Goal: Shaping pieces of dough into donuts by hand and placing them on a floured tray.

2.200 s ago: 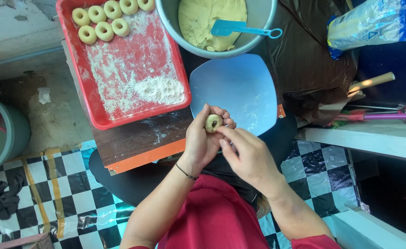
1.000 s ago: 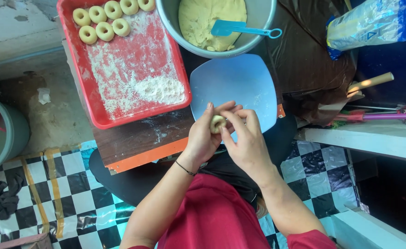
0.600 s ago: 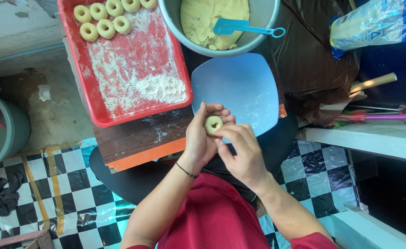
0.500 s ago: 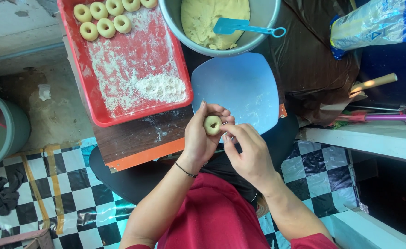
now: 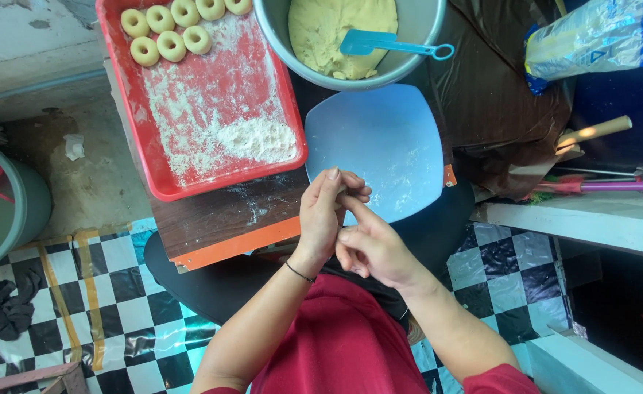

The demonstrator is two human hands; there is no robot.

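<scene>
Holding: the left hand (image 5: 321,215) is curled around a small bit of dough, with its fingers bent over it. Only a tiny edge of the dough peeks out between the fingers, so its shape cannot be told here.
Helping hand: the right hand (image 5: 371,248) sits just beside the left one and touches it. One long finger points up into the left hand, pressing at the hidden dough, and the other fingers are tucked in loosely.
Where the dough is: up in the air, between the two hands, over the near edge of the blue plate (image 5: 387,138). Crumbs would likely fall on the plate there and not on the floor.
Red tray (image 5: 190,175): it lies to the left of the plate on the dark wooden board (image 5: 219,219). White flour (image 5: 252,138) is spread over it, likely so soft dough does not stick.
Dough rings (image 5: 168,29): they sit in neat rows at the far end of the tray, close together but not squashed.
Metal bowl (image 5: 277,36): it stands just past the plate, easy to reach, full of pale dough (image 5: 328,29).
Blue scoop (image 5: 380,44): it rests in the bowl with its handle over the rim, ready to grab.
Flour bag (image 5: 598,36): it lies off to the right, well apart from the hands.
Floor: black and white squares show below the board.
</scene>
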